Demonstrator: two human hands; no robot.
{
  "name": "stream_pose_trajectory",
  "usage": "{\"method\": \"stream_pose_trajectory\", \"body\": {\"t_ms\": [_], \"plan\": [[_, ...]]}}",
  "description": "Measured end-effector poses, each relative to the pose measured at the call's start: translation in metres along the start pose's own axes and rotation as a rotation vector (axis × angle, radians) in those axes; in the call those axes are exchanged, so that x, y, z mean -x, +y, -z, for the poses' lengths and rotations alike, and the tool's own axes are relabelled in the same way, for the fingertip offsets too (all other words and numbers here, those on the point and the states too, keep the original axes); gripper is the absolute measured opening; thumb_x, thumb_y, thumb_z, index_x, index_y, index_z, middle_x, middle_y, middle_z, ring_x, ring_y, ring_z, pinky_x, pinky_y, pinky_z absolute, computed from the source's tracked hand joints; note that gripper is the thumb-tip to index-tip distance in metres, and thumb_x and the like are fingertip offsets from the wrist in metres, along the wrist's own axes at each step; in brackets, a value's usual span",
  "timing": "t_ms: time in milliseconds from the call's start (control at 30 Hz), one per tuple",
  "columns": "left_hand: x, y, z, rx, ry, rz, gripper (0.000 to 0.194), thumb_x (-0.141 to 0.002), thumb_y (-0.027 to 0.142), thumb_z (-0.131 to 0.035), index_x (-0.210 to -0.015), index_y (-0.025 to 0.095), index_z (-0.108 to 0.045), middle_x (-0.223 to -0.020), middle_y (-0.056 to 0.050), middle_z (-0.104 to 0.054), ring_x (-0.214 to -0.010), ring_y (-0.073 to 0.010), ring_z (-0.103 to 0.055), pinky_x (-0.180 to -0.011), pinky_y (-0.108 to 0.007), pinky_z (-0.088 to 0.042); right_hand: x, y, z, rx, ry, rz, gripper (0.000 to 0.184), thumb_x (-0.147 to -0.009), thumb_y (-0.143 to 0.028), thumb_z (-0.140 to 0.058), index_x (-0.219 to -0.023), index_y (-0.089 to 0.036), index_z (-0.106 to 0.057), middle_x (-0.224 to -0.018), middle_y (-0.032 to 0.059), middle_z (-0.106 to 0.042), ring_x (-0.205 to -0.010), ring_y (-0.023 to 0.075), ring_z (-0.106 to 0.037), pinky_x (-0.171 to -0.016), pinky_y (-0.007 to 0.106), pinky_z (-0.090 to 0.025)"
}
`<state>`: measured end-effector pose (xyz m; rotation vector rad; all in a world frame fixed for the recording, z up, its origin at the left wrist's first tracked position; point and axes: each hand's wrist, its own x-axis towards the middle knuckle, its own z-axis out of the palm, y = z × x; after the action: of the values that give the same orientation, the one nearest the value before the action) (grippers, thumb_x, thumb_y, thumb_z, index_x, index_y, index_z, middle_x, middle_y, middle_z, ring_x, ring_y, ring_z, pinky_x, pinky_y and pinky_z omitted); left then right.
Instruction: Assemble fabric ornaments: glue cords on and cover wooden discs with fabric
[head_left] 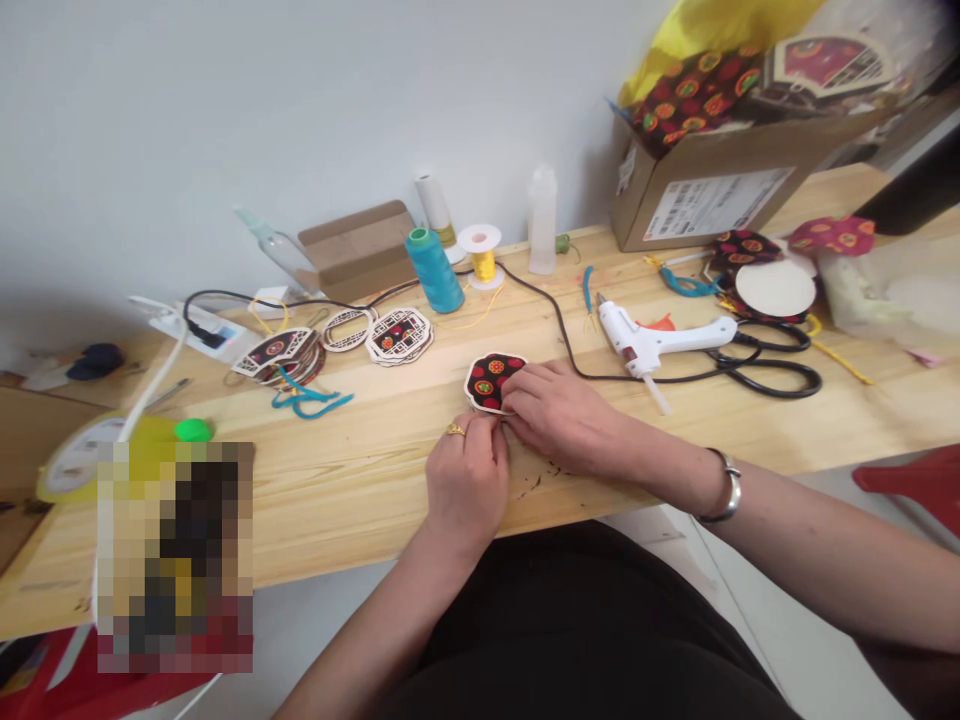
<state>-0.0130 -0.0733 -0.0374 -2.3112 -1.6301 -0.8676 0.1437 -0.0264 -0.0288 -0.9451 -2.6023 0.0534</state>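
A small scallop-edged panel (pixel 486 385), faced with black fabric in a red and orange pattern and rimmed in pale wood, lies at the table's front middle. My right hand (pixel 562 415) covers its right side, fingers closed at the edge. At the panel's lower edge, my left hand (pixel 466 478) is closed in a pinch, its fingertips close to those of the right. Whatever small part sits between the fingertips is hidden. Beyond the panel lies a stack of lattice-cut wooden pieces (pixel 400 337). To the right, a white glue gun (pixel 660 340) rests on its side.
Blue thread (pixel 435 275), a yellow spool (pixel 482 262) and a clear bottle (pixel 543 225) stand near the wall. A black cord (pixel 559 320) crosses the table (pixel 360 500). Scissors (pixel 780 375) lie right, below a filled cardboard box (pixel 705 185). Fan-shaped pieces (pixel 281 355) lie left.
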Motion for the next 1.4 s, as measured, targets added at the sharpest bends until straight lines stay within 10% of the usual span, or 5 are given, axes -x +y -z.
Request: {"method": "stream_pose_trajectory", "body": {"t_ms": [1400], "plan": [[0.0,-0.001,0.001,0.004,0.029,-0.051,0.015,-0.087,0.011,-0.051,-0.082,0.013,-0.065,-0.077,-0.008,-0.07,-0.068,-0.0199,-0.064,-0.062,-0.029,-0.048,0.0,-0.001,0.014,-0.379,-0.011,-0.136,0.02,-0.082,-0.013,-0.053,-0.092,-0.017,-0.07,-0.103,0.0072,-0.065,-0.098,0.021,-0.056,-0.084,0.035,-0.037]]}}
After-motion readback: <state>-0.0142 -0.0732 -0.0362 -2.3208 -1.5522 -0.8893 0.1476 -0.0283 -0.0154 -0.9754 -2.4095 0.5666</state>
